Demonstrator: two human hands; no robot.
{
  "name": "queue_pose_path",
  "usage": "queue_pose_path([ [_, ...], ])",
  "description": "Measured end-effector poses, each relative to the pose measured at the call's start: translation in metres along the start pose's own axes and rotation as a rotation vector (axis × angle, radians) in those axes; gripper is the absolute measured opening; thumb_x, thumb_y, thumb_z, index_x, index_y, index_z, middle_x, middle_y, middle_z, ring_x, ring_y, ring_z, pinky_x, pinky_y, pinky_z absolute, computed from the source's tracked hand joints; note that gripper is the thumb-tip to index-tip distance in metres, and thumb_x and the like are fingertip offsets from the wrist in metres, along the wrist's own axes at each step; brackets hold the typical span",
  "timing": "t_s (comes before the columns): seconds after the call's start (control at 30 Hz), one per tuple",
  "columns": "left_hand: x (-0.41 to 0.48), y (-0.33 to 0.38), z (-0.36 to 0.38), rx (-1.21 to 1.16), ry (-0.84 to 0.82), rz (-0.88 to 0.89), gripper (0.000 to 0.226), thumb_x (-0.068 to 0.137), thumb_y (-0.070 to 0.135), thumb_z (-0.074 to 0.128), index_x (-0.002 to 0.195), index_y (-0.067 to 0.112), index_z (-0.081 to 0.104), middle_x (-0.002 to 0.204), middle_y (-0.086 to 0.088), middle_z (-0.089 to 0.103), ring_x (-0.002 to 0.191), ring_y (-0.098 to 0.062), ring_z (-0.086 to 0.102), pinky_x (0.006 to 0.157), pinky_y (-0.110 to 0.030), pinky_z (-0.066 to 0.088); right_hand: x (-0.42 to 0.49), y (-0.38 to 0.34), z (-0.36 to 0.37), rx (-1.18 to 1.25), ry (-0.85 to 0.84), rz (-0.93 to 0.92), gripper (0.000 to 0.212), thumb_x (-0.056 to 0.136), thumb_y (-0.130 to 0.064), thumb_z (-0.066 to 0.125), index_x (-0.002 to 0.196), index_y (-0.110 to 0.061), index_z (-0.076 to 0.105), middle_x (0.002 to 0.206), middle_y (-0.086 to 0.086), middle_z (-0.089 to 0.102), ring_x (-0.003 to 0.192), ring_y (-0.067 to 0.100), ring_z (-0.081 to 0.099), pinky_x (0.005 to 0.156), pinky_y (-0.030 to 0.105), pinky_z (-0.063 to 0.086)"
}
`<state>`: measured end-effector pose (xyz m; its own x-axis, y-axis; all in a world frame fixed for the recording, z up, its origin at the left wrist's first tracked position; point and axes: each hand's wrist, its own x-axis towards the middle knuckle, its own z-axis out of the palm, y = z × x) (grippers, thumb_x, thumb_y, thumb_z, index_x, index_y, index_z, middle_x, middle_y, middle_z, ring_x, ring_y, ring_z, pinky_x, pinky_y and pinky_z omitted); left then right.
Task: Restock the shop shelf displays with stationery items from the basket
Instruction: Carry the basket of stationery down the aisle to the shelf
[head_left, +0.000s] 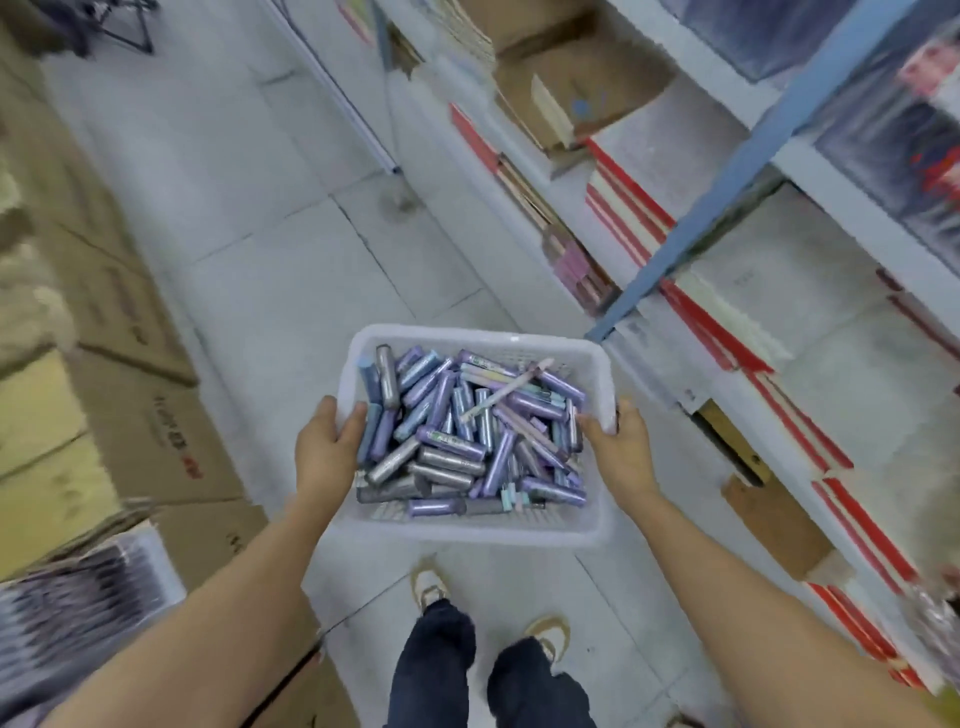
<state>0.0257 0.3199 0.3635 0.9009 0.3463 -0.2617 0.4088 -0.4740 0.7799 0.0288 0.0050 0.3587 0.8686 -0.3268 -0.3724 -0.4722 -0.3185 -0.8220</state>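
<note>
I carry a white plastic basket in front of me above the tiled floor. It is heaped with several purple, silver and blue tube-shaped stationery items, plus a pale pink pen lying across the top. My left hand grips the basket's left rim, thumb inside. My right hand grips the right rim. The shop shelf runs along my right side, white with a blue upright.
Stacked cardboard boxes line the left side of the aisle. The shelf holds red-edged packs, open cartons and wrapped goods. A cardboard piece leans at the shelf base. My legs and shoes are below the basket.
</note>
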Motion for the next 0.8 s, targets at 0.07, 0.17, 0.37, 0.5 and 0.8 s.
queue_pose_path([
  [0.07, 0.004, 0.01, -0.043, -0.036, 0.047, -0.051, 0.023, 0.1, 0.029, 0.049, 0.085, 0.012, 0.047, 0.075, 0.001, 0.048, 0.066, -0.013, 0.042, 0.057, -0.023, 0.03, -0.001, -0.046, 0.023, -0.024, -0.037, -0.056, 0.014, 0.09, -0.009, 0.062, 0.096, -0.007, 0.051, 0.082, 0.004, 0.054, 0.074, 0.018, 0.052, 0.06, 0.022, 0.043],
  [0.17, 0.012, 0.017, -0.098, -0.094, 0.109, -0.086, 0.021, 0.1, 0.027, 0.049, 0.088, 0.01, 0.053, 0.08, -0.01, 0.053, 0.073, -0.019, 0.048, 0.063, -0.027, 0.03, -0.001, -0.105, 0.059, -0.045, -0.097, -0.12, 0.016, 0.09, -0.011, 0.062, 0.097, -0.005, 0.05, 0.087, 0.011, 0.054, 0.076, 0.021, 0.053, 0.064, 0.03, 0.046],
  [0.37, 0.041, 0.007, -0.173, -0.158, 0.276, -0.173, 0.023, 0.098, 0.029, 0.053, 0.089, 0.007, 0.051, 0.08, -0.009, 0.052, 0.074, -0.02, 0.046, 0.06, -0.032, 0.036, 0.016, -0.198, 0.135, -0.117, -0.247, -0.212, 0.021, 0.091, -0.022, 0.062, 0.105, -0.009, 0.054, 0.096, 0.009, 0.061, 0.086, 0.025, 0.063, 0.073, 0.038, 0.054],
  [0.5, 0.076, -0.004, -0.203, -0.193, 0.367, -0.257, 0.03, 0.098, 0.033, 0.053, 0.086, 0.006, 0.051, 0.079, -0.011, 0.053, 0.071, -0.02, 0.045, 0.06, -0.033, 0.035, 0.044, -0.253, 0.19, -0.166, -0.335, -0.264, 0.018, 0.091, -0.02, 0.063, 0.101, -0.007, 0.058, 0.095, 0.014, 0.064, 0.085, 0.027, 0.063, 0.076, 0.043, 0.053],
  [0.8, 0.195, 0.005, -0.279, -0.269, 0.468, -0.337, 0.043, 0.098, 0.038, 0.051, 0.092, -0.005, 0.054, 0.088, -0.031, 0.059, 0.069, -0.034, 0.053, 0.062, -0.049, 0.045, 0.123, -0.378, 0.315, -0.225, -0.486, -0.34, 0.024, 0.089, -0.016, 0.064, 0.101, 0.003, 0.055, 0.093, 0.021, 0.061, 0.078, 0.021, 0.054, 0.072, 0.042, 0.05],
])
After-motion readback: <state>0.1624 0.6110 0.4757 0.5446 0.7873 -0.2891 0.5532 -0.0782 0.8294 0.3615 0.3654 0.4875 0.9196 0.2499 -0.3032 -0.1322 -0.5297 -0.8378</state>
